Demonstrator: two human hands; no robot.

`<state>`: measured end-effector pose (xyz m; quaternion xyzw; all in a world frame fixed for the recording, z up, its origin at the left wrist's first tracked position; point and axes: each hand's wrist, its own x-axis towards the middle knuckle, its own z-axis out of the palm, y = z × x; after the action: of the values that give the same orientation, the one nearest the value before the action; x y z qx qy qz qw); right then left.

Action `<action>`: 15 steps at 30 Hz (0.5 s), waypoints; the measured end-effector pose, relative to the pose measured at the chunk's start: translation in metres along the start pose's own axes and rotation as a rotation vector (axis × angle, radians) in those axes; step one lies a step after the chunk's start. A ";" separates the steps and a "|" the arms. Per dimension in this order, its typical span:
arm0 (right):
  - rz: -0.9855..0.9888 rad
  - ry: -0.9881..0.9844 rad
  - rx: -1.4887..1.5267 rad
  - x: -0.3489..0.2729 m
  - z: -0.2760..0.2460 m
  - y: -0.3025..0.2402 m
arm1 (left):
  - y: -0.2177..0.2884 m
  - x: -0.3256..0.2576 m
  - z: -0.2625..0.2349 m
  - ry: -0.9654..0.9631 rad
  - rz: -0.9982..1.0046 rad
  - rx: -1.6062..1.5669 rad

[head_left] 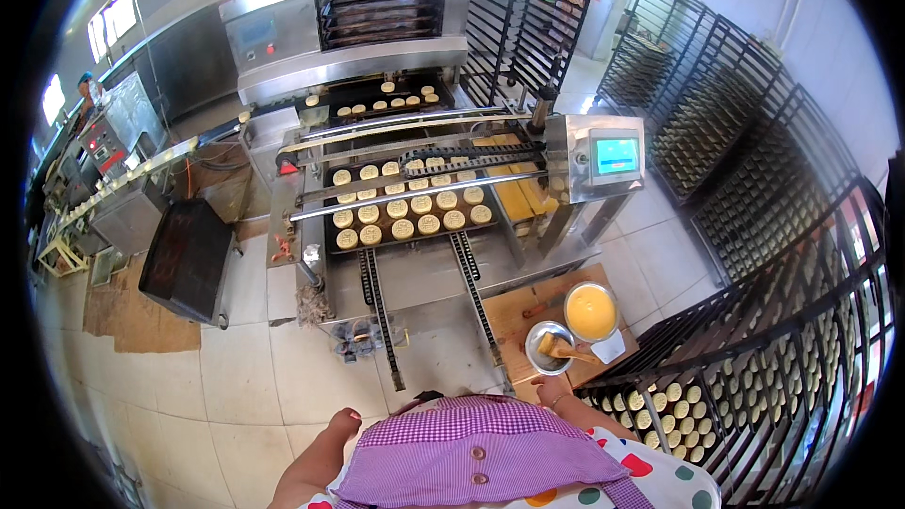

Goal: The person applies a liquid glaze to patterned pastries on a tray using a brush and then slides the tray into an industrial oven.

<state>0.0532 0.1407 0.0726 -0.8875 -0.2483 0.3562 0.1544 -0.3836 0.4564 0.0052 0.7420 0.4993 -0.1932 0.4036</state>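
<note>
My right hand (550,390) is at the near edge of a wooden board (514,316), just below a small metal bowl (538,365). Its fingers look stretched out with nothing visible in them, and I cannot tell whether they touch the bowl. In that bowl rests a brush (558,348) with a wooden handle. A larger bowl (592,313) of yellow liquid stands beside it. My left hand (345,420) hangs low beside my purple apron (443,462), its fingers mostly hidden. Ahead, a dark tray (377,241) carries rows of round stamped pastries (402,229) on the machine.
Two chain rails (379,320) jut toward me from the machine. A control screen (617,155) stands at its right. Racks of pastry trays (754,320) crowd the right side. Left on the floor is a black cart (189,254). An oven-like steel machine (349,19) stands behind.
</note>
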 end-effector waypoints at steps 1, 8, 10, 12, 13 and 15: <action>0.000 0.005 0.021 0.003 0.002 0.005 | -0.002 0.003 0.001 0.002 0.003 0.009; 0.013 0.077 -0.008 0.007 0.007 0.025 | 0.021 -0.005 -0.006 -0.015 0.042 -0.051; 0.067 0.064 0.084 0.005 0.007 0.020 | 0.032 -0.010 -0.011 -0.034 0.008 -0.094; 0.153 -0.017 0.067 -0.009 -0.009 -0.017 | 0.023 -0.010 -0.009 -0.024 0.000 -0.096; 0.201 -0.051 0.057 -0.020 -0.021 -0.036 | 0.022 -0.009 -0.008 -0.024 0.003 -0.097; 0.194 -0.071 -0.002 -0.024 -0.027 -0.036 | 0.026 -0.007 -0.004 -0.029 -0.009 -0.091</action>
<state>0.0457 0.1544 0.1209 -0.8942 -0.1670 0.4006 0.1096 -0.3632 0.4506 0.0228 0.7176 0.5050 -0.1830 0.4434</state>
